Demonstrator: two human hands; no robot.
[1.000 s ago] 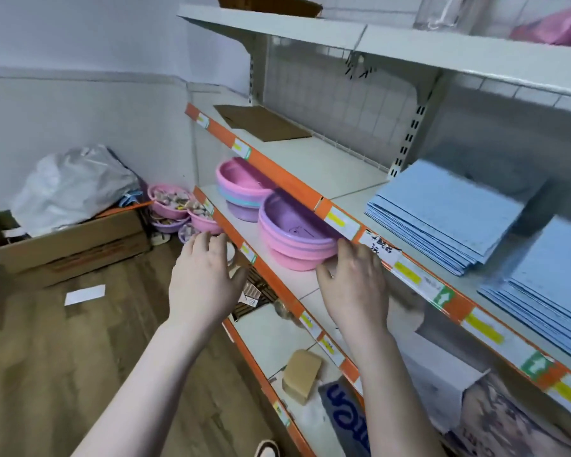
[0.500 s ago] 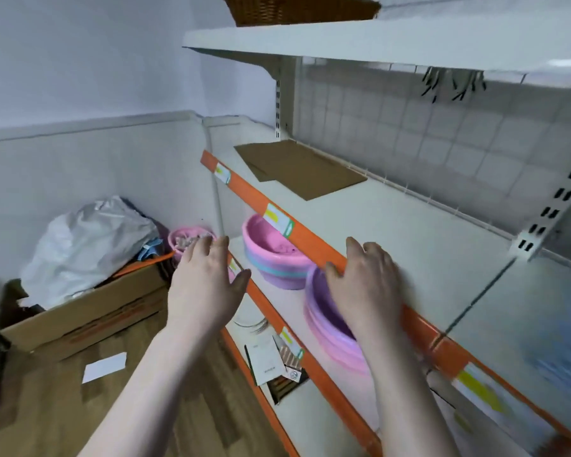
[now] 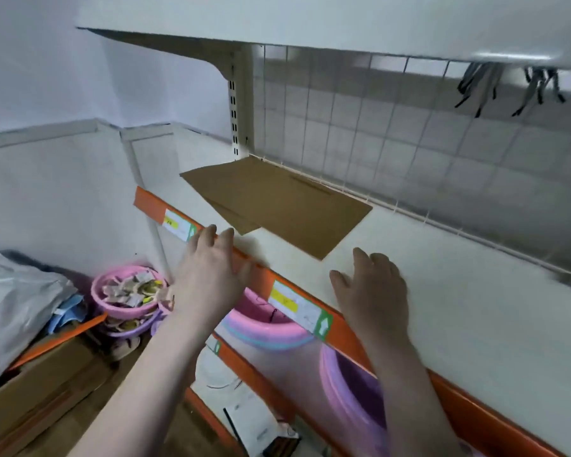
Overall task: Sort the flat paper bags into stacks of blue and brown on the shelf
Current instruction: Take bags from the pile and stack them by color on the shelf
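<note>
Two hands reach toward the shelf point(image 3: 459, 308) in the middle of the frame, and both are empty. What could go wrong from here, as I judge it, lies mostly with the brown paper bags point(image 3: 277, 206) at the upper centre: they lie flat against the wire grid point(image 3: 409, 136) at the back of the shelf, but the lower bag juts out from under the top one at its near-left corner, so the pile is not square. A quick sideways push or a lift of only the top bag could fan the pile further or slide a bag toward the orange shelf edge point(image 3: 350, 334), and from there it could drop among the pink basins point(image 3: 264, 328) on the level below. No blue bags show in this view, so whether any remain to be sorted cannot be told from here. The left hand point(image 3: 211, 268) is in the centre-left of the frame, its fingers fairly straight and close together, fingertips at the orange edge just short of the jutting corner of the bags; whether they touch the edge or hover over it is not clear. The right hand point(image 3: 373, 291), lower centre-right, is spread flat with fingers straight over the bare white shelf, near the bags' near-right corner but apart from it; contact with the surface is likely yet not certain. Neither grip holds anything.
</note>
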